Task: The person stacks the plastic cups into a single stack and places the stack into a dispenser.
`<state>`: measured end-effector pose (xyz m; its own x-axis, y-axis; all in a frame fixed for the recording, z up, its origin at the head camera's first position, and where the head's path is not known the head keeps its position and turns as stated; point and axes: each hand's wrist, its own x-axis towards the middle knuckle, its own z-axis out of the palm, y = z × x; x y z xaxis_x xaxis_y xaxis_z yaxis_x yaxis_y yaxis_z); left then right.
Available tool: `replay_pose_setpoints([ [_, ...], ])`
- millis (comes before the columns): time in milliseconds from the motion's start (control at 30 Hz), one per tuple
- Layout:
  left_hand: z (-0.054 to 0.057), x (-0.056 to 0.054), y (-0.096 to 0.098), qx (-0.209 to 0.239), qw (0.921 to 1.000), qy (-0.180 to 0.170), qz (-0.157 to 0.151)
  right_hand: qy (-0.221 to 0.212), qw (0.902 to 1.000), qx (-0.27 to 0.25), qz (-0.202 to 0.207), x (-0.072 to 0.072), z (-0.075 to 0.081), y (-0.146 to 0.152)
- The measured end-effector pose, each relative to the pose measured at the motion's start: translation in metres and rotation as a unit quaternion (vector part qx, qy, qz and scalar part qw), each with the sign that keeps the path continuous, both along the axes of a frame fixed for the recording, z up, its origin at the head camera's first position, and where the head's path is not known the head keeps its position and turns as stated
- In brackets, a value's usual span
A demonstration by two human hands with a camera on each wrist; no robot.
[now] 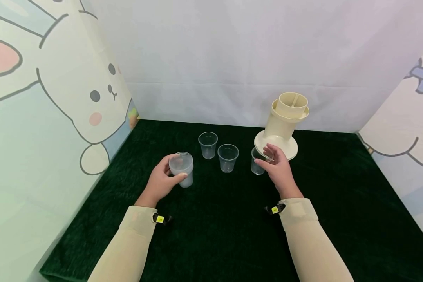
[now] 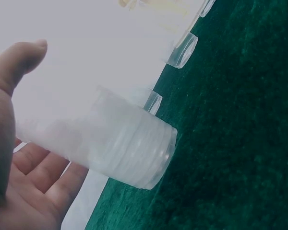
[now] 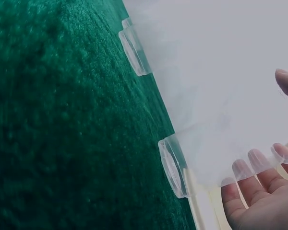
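In the head view, my left hand (image 1: 162, 178) grips a stack of clear plastic cups (image 1: 186, 176), thumb on the near side. The left wrist view shows the nested cups (image 2: 134, 143) with fingers (image 2: 62, 184) along one side. My right hand (image 1: 280, 170) holds a single clear plastic cup (image 1: 256, 166) near its rim. Through its wall, fingertips (image 3: 257, 158) show in the right wrist view. Between the hands, two more clear cups stand upright, a farther cup (image 1: 208, 145) and a nearer cup (image 1: 228, 158). Whether the held cup touches the cloth is hard to tell.
Just behind the right hand stands a cream plastic stand (image 1: 280, 125) with a round base and an open cylindrical top. Dark green cloth (image 1: 218, 227) covers the table. A white curtain (image 1: 211, 58) hangs behind, with cartoon-printed panels (image 1: 74, 98) at the sides.
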<state>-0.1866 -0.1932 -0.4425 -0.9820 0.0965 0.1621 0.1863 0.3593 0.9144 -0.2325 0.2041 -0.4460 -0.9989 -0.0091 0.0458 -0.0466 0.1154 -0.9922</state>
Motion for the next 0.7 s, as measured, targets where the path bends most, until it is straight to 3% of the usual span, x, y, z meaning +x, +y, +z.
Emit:
replay_pose_setpoints([
  [300, -0.002, 0.000, -0.001, -0.004, 1.0000, 0.003, -0.001, -0.015, 0.9999, 0.006, 0.002, 0.001, 0.003, -0.002],
  [700, 0.000, 0.000, -0.001, -0.009, 0.9999, -0.007, 0.001, 0.015, 0.9999, -0.003, -0.008, 0.009, 0.020, -0.006],
])
